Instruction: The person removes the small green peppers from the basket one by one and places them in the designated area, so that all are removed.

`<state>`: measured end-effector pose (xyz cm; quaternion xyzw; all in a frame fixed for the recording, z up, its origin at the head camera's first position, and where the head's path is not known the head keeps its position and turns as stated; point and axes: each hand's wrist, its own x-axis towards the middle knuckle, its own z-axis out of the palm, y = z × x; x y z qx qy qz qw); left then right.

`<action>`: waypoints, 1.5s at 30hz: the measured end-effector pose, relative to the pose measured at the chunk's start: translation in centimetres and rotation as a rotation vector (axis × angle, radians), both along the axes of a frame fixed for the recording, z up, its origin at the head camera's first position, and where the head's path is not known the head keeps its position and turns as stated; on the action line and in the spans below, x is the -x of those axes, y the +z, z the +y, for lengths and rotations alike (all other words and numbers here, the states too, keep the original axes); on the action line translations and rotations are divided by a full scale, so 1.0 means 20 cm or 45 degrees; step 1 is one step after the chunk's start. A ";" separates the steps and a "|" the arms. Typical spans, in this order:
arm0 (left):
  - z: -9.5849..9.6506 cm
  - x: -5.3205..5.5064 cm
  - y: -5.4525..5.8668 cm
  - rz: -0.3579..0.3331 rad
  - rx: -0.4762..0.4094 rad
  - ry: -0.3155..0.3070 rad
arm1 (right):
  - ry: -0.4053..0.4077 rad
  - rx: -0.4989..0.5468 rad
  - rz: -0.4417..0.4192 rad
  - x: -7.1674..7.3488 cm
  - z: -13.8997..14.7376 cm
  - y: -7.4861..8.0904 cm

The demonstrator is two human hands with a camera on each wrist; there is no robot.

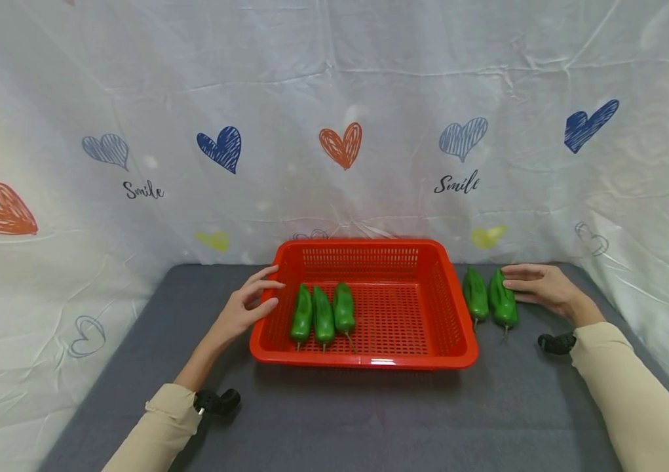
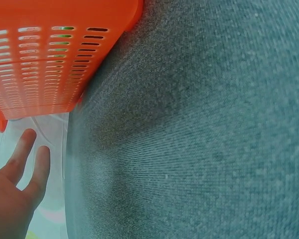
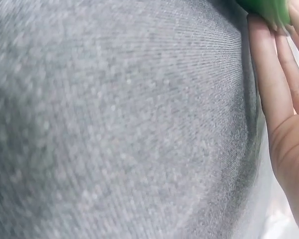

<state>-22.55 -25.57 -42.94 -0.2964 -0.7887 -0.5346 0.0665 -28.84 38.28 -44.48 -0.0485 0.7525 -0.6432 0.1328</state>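
Three green peppers [image 1: 323, 317] lie side by side in the left part of a red plastic basket [image 1: 363, 362]. My left hand [image 1: 246, 305] is at the basket's left rim, fingers spread and relaxed; in the left wrist view two fingers [image 2: 40, 174] show below the basket wall. Right of the basket, two more green peppers lie on the table: one near the rim [image 1: 476, 296], the other [image 1: 502, 303] under my right hand's fingertips. That right hand [image 1: 546, 288] touches the pepper's upper right side with straight fingers. The right wrist view shows only part of this pepper [image 3: 269, 9].
A dark grey cloth covers the table [image 1: 369, 419]. Behind it hangs a white curtain [image 1: 287, 78] printed with hearts and words, close to the basket's far rim. Black wrist devices [image 1: 555, 343] are strapped near both cuffs.
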 end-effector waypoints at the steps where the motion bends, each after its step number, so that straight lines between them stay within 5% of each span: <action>1: 0.00 0.00 0.00 0.000 0.000 0.002 | 0.003 -0.010 0.008 0.00 0.00 0.00; 24: -0.01 0.00 -0.01 0.019 0.000 -0.012 | -0.024 -0.103 0.205 -0.11 0.04 0.10; 45: 0.00 0.00 -0.01 -0.003 -0.005 0.006 | 0.047 -0.008 0.325 -0.15 -0.15 0.25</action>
